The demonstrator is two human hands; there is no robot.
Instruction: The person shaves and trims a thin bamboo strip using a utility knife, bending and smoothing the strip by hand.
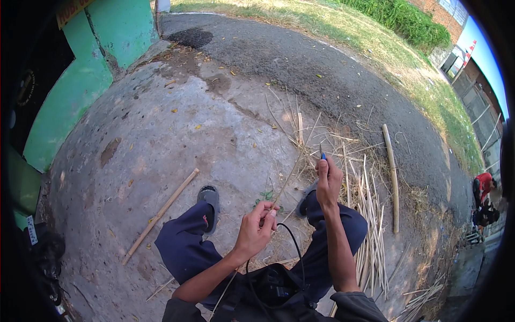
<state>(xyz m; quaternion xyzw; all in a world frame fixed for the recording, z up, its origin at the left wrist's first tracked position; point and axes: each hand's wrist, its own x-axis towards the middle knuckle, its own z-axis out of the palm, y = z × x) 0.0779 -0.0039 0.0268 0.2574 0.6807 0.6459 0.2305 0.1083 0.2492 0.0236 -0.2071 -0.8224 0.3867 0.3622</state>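
My left hand (256, 229) is closed in a pinch around a long, thin bamboo strip (292, 173). The strip slants up and to the right from my fingers, and its lower end runs down past my left forearm. To the right, my right hand (329, 182) grips a small knife (323, 156) with a blue handle, its narrow blade pointing upward. The blade stands apart from the strip, a little to its right. Most of the handle is hidden inside my fist.
Split bamboo strips (370, 236) lie heaped beside my right knee, with shavings (343, 144) ahead. A thick bamboo pole (391, 177) rests farther right, and another pole (161, 216) left of my feet. A green wall (64, 112) stands at left; a person in red (484, 185) is far right.
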